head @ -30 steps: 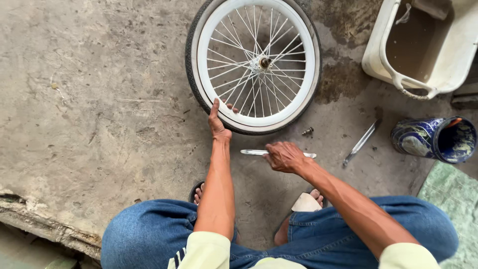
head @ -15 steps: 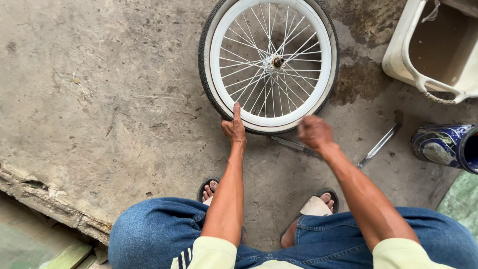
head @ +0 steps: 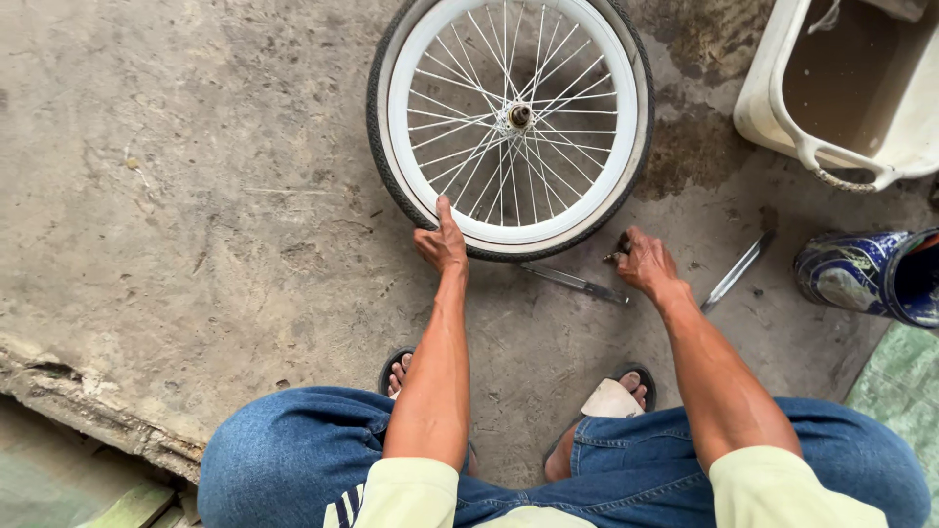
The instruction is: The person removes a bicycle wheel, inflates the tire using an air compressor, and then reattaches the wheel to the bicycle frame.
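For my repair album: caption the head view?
Left hand on wheel rim, right hand at small part on concrete.

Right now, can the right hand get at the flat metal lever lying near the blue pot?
Probably yes: the right hand is on the ground just left of the metal lever, with only bare concrete between them.

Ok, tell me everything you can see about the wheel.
The wheel lies flat on the concrete floor: a white rim, thin metal spokes running to a central hub, and a dark tyre around it. The left hand rests on its near edge, thumb up on the rim. The right hand is beside the tyre, touching or nearly so.
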